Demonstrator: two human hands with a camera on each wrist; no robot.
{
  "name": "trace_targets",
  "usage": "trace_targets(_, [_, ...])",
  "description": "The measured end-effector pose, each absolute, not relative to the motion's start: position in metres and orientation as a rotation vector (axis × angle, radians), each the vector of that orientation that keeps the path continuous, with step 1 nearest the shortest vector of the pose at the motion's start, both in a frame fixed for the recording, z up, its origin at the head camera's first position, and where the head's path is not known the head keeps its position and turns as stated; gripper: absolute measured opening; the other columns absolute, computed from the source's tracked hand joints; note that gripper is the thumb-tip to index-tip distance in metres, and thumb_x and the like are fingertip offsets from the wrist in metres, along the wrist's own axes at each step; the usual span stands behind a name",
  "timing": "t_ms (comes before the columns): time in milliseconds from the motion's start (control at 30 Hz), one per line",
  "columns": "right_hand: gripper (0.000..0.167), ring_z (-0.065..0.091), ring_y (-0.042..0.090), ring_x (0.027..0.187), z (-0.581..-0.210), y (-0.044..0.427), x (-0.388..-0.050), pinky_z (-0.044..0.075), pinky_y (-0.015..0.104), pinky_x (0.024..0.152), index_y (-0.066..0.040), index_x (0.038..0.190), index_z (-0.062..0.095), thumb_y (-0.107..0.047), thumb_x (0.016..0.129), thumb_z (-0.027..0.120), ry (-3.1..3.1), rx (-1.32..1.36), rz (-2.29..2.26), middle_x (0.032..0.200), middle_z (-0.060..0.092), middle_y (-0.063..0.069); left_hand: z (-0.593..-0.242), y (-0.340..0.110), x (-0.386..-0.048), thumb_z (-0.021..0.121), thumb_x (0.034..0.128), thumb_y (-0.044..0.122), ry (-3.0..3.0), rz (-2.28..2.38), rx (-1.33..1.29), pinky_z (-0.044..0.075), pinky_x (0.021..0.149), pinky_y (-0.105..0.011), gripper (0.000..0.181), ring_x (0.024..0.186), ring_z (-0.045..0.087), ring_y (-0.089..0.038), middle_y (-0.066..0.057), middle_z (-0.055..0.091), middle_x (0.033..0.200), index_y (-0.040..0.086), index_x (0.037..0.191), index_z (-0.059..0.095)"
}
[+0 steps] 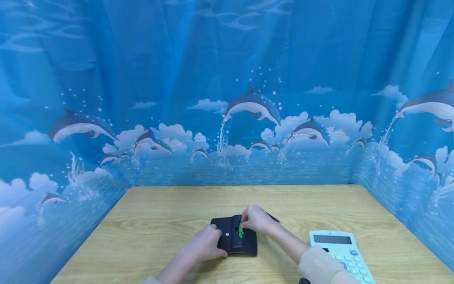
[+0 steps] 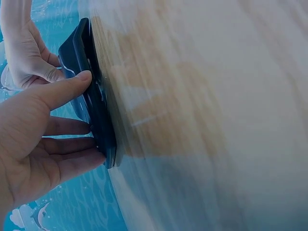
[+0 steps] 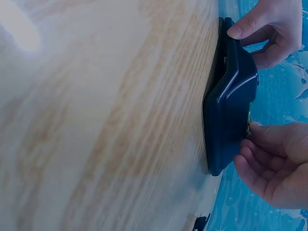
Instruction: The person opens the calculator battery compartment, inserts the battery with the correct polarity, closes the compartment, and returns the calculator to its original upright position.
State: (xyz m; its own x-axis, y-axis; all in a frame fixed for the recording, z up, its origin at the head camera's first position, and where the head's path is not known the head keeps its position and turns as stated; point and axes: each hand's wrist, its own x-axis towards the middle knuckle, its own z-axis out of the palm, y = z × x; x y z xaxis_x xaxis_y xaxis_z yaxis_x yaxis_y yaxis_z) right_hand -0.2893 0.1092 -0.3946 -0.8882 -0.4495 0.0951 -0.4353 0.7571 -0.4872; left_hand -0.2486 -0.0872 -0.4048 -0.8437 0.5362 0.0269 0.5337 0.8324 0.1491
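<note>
A black folding wallet (image 1: 244, 247) with a pale round snap lies opened out on the table in the head view. My left hand (image 1: 205, 242) grips its left side, thumb at the near edge and fingers at the far side. The left wrist view has this thumb (image 2: 72, 89) pressed on the wallet's edge. Over the wallet's middle, my right hand (image 1: 257, 219) pinches a small shiny green item (image 1: 240, 230), upright against the wallet; its exact kind cannot be told. Only a sliver of green shows beside the right fingertips in the right wrist view, the wallet (image 3: 231, 106) hiding the rest.
A mint-coloured calculator (image 1: 349, 258) lies at the right, partly covered by my right sleeve (image 1: 324, 264). Below that sleeve a dark object (image 1: 304, 281) peeks out at the frame's bottom. A blue dolphin-print curtain (image 1: 227, 118) encloses the wooden table (image 1: 159, 213) at the back and sides.
</note>
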Motion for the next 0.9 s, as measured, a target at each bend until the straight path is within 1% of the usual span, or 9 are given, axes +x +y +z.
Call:
trace_targets(167, [0.011, 0.055, 0.008, 0.058, -0.393, 0.108, -0.288, 0.048, 0.028, 0.057, -0.008, 0.069, 0.070, -0.007, 0.079, 0.071, 2.929, -0.733, -0.768, 0.064, 0.062, -0.004, -0.405, -0.087, -0.248, 0.079, 0.0673, 0.042, 3.006, 0.232, 0.878, 0.047, 0.066, -0.028, 0.049, 0.068, 0.048, -0.009, -0.003, 0.054, 0.078, 0.001, 0.089, 0.066])
trace_targets(267, [0.013, 0.053, 0.008, 0.057, -0.392, 0.109, -0.286, 0.046, 0.028, 0.057, -0.010, 0.066, 0.068, -0.009, 0.078, 0.072, 2.958, -0.730, -0.731, 0.062, 0.060, -0.005, -0.405, -0.087, -0.247, 0.079, 0.0675, 0.042, 3.004, 0.238, 0.882, 0.047, 0.066, -0.028, 0.048, 0.068, 0.048, -0.010, -0.003, 0.054, 0.078, 0.001, 0.089, 0.066])
trace_targets(433, [0.020, 0.044, 0.007, 0.050, -0.390, 0.113, -0.284, 0.039, 0.026, 0.051, -0.013, 0.062, 0.062, -0.016, 0.078, 0.073, 2.994, -0.708, -0.666, 0.055, 0.052, -0.008, -0.405, -0.086, -0.246, 0.079, 0.0677, 0.042, 3.001, 0.254, 0.889, 0.047, 0.066, -0.027, 0.048, 0.068, 0.048, -0.009, -0.003, 0.053, 0.077, 0.001, 0.089, 0.066])
trace_targets(500, [0.022, 0.038, 0.007, 0.047, -0.386, 0.116, -0.284, 0.034, 0.024, 0.048, -0.012, 0.062, 0.062, -0.017, 0.080, 0.071, 2.989, -0.694, -0.674, 0.052, 0.047, -0.009, -0.405, -0.086, -0.246, 0.079, 0.0670, 0.041, 3.015, 0.259, 0.895, 0.047, 0.066, -0.027, 0.048, 0.067, 0.048, -0.009, -0.003, 0.053, 0.077, 0.000, 0.088, 0.066])
trace_targets(633, [0.021, 0.035, 0.007, 0.047, -0.378, 0.123, -0.288, 0.029, 0.023, 0.047, -0.010, 0.065, 0.064, -0.019, 0.084, 0.067, 3.020, -0.639, -0.700, 0.051, 0.044, -0.009, -0.405, -0.086, -0.246, 0.080, 0.0661, 0.041, 3.039, 0.255, 0.900, 0.047, 0.066, -0.028, 0.048, 0.068, 0.049, -0.010, -0.003, 0.053, 0.077, 0.000, 0.087, 0.066])
trace_targets(667, [0.021, 0.035, 0.007, 0.047, -0.376, 0.125, -0.289, 0.029, 0.024, 0.047, -0.010, 0.066, 0.064, -0.019, 0.085, 0.066, 3.031, -0.620, -0.703, 0.051, 0.044, -0.008, -0.405, -0.086, -0.247, 0.080, 0.0661, 0.041, 3.041, 0.251, 0.902, 0.047, 0.066, -0.028, 0.048, 0.068, 0.049, -0.010, -0.003, 0.053, 0.077, 0.000, 0.087, 0.066])
trace_targets(767, [0.019, 0.040, 0.008, 0.046, -0.371, 0.133, -0.292, 0.033, 0.025, 0.048, -0.009, 0.070, 0.065, -0.018, 0.086, 0.064, 3.041, -0.558, -0.727, 0.054, 0.052, -0.004, -0.405, -0.087, -0.246, 0.080, 0.0660, 0.041, 3.047, 0.235, 0.909, 0.048, 0.067, -0.028, 0.049, 0.068, 0.049, -0.010, -0.003, 0.053, 0.077, -0.001, 0.087, 0.067])
trace_targets(900, [0.014, 0.048, 0.011, 0.051, -0.370, 0.142, -0.295, 0.042, 0.031, 0.053, -0.007, 0.075, 0.067, -0.015, 0.086, 0.064, 3.043, -0.513, -0.731, 0.064, 0.060, 0.001, -0.405, -0.088, -0.246, 0.079, 0.0667, 0.042, 3.037, 0.232, 0.903, 0.048, 0.067, -0.027, 0.049, 0.068, 0.048, -0.010, -0.003, 0.053, 0.077, -0.001, 0.089, 0.067])
